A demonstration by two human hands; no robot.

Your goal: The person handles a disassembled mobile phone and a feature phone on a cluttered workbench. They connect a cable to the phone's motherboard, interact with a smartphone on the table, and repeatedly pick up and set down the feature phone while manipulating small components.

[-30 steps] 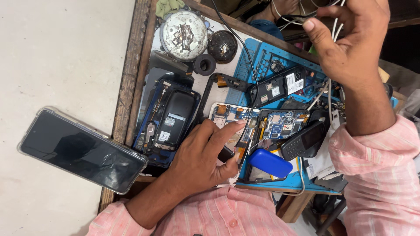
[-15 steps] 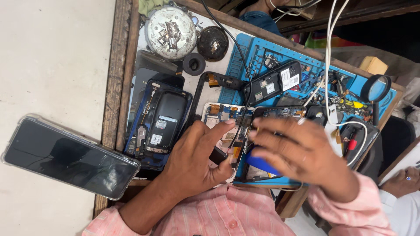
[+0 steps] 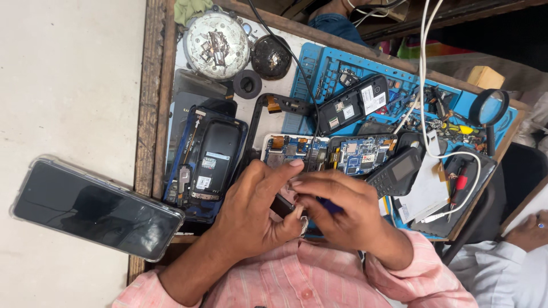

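My left hand grips a small black part just in front of my chest. My right hand meets it from the right, its fingers closed over a blue piece that is mostly hidden, fingertips touching the black part. Right behind both hands lie two bare phone circuit boards side by side. A black keypad phone leans just right of my right hand. An opened dark-blue phone body lies to the left of my left hand.
A smartphone in a clear case lies on the pale surface at left. On the blue repair mat are a black phone back and small tools. A round tin of parts, a magnifier and white cables stand further back. Another person's hand shows at the lower right.
My right hand let go of the white cables held up at the back and came down onto the blue piece, beside my left hand. The view shifted right.
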